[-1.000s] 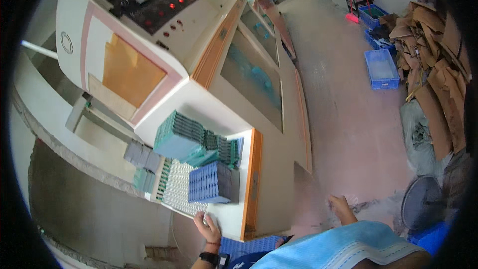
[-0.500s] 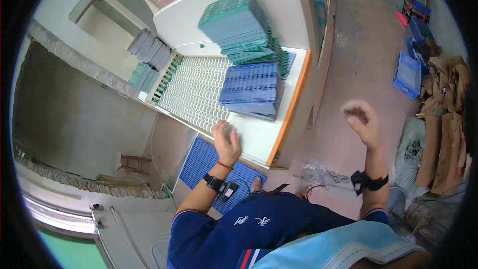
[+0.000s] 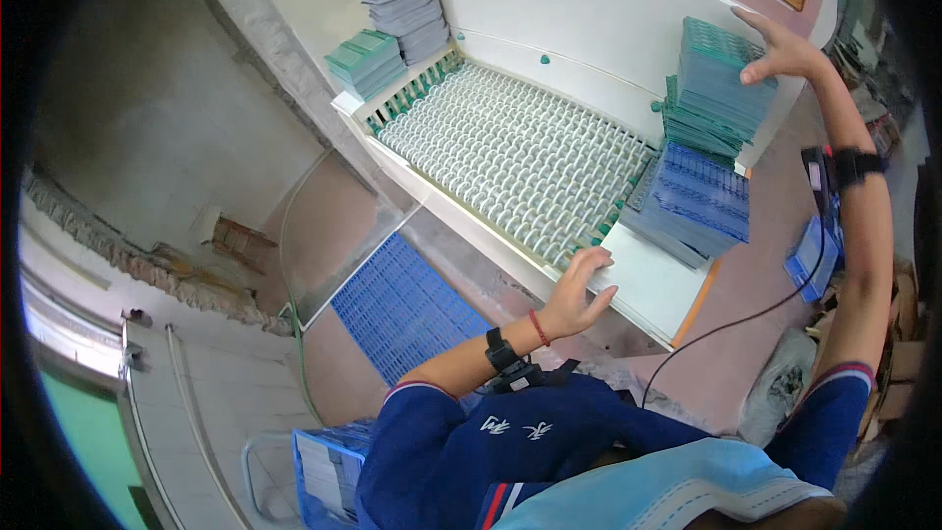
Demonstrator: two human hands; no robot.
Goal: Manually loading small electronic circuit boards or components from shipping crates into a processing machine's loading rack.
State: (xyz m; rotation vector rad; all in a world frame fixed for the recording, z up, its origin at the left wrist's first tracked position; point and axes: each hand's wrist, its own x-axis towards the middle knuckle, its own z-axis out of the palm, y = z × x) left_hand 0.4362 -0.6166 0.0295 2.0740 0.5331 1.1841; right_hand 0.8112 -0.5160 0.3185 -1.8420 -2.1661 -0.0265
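Note:
A tall stack of thin green panels (image 3: 721, 103) stands at the right end of a bed of white rollers (image 3: 520, 152). My right hand (image 3: 780, 49) reaches over the top of that stack, thumb and fingers spread apart; whether it touches the panels I cannot tell. In front of the green panels lies a lower stack of blue panels (image 3: 695, 191). My left hand (image 3: 579, 296), fingers apart and holding nothing, hovers by the near edge of the machine, beside a bare white ledge (image 3: 653, 299).
Grey stacked panels (image 3: 404, 10) and a smaller green pile (image 3: 365, 64) stand at the machine's far left end. A blue slatted mat (image 3: 402, 304) lies on the floor. A blue crate (image 3: 329, 476) stands at lower left. A black cable (image 3: 731, 324) hangs from my right wrist.
My view has swung to the right. My right hand has gone from hanging out at the side up to the top of the green stack. The left hand stays near the machine's front edge.

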